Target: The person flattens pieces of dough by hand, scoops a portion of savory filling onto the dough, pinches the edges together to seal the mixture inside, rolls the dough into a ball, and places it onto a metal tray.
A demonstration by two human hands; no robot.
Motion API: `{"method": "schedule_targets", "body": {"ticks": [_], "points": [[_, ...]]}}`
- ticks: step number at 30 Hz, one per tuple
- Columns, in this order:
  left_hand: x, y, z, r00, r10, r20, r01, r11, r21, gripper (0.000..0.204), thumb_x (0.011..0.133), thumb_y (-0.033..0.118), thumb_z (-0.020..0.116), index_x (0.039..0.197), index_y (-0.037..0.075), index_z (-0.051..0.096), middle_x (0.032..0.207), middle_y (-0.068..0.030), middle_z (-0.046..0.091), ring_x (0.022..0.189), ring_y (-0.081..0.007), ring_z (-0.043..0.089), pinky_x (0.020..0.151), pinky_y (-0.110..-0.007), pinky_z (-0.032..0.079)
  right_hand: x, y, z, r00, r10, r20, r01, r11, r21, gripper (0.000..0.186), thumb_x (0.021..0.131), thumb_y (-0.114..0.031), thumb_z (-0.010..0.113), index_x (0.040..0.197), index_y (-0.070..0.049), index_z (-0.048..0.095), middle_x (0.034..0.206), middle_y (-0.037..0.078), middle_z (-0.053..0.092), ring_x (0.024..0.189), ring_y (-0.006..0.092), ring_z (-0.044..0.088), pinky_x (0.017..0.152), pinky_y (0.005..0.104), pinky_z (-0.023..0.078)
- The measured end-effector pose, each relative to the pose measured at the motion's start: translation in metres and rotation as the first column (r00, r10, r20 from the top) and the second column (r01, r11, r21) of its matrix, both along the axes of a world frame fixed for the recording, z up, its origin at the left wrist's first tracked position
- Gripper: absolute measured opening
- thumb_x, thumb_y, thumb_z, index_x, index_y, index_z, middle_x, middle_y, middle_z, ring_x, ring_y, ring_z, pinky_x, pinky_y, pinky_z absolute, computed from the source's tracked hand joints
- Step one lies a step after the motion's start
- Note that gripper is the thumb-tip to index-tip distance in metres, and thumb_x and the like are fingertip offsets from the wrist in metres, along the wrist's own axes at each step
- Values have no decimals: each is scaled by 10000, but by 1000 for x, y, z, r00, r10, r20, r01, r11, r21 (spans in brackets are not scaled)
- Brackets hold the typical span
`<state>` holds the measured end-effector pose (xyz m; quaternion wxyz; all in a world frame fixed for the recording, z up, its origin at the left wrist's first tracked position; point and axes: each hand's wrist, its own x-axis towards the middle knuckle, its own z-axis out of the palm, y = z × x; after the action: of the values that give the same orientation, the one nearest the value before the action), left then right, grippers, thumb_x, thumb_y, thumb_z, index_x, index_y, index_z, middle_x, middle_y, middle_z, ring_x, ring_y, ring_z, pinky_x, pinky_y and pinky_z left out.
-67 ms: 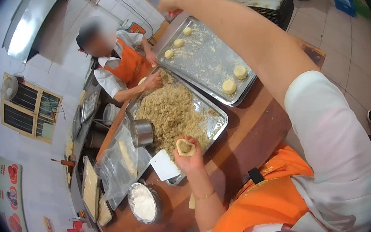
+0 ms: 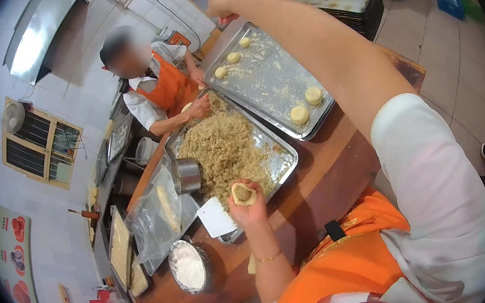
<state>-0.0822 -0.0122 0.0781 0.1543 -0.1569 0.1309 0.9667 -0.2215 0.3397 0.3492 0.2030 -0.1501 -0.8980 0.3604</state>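
Observation:
My left hand (image 2: 251, 210) is closed around a cupped piece of dough (image 2: 252, 193) with a lump of brown filling (image 2: 243, 194) in its middle. It hovers at the near edge of a metal tray (image 2: 293, 158) heaped with crumbly filling (image 2: 217, 142). My right arm reaches far across a second tray (image 2: 270, 81), which carries several round pale dough cakes (image 2: 300, 115) and scattered flour. Beyond that tray's far end, my right hand (image 2: 220, 3) has one finger stretched out and others bent. I see nothing in it; part of the fingers is hidden.
Across the table, a person (image 2: 165, 88) in an orange apron has a hand in the filling. A metal pot (image 2: 186, 175), white scraper (image 2: 215, 217), plastic bag (image 2: 158, 207) and bowl of flour (image 2: 188, 267) are left of my left hand. Black stacked trays (image 2: 370, 5) stand at the far right.

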Motion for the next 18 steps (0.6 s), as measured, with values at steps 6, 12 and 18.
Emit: {"method": "schedule_targets", "body": {"ticks": [6, 12, 18], "points": [[-8, 3, -1, 998, -65, -8, 64, 996, -61, 244, 958, 200, 404, 1001, 60, 600, 919, -115, 620, 862, -258, 583, 731, -383, 514, -10, 34, -10, 997, -77, -22, 76, 996, -50, 844, 879, -128, 557, 1580, -247, 103, 767, 66, 696, 499, 130, 597, 470, 315, 501], [-10, 4, -3, 999, -46, 8, 46, 994, -97, 237, 965, 198, 412, 995, 60, 602, 920, -114, 627, 870, -259, 589, 757, -397, 514, -14, 43, -16, 998, -47, -43, 40, 988, -149, 824, 882, -82, 536, 1574, -287, 140, 795, 77, 704, 514, 131, 609, 474, 308, 506], [-6, 20, 8, 998, 41, 54, -31, 984, -177, 290, 989, 229, 384, 974, 43, 606, 929, -115, 633, 882, -274, 594, 793, -414, 515, -16, 45, -11, 995, -66, -68, 62, 997, -49, 674, 918, -129, 497, 1537, -275, 276, 780, 69, 701, 568, 135, 635, 508, 312, 519]]}}
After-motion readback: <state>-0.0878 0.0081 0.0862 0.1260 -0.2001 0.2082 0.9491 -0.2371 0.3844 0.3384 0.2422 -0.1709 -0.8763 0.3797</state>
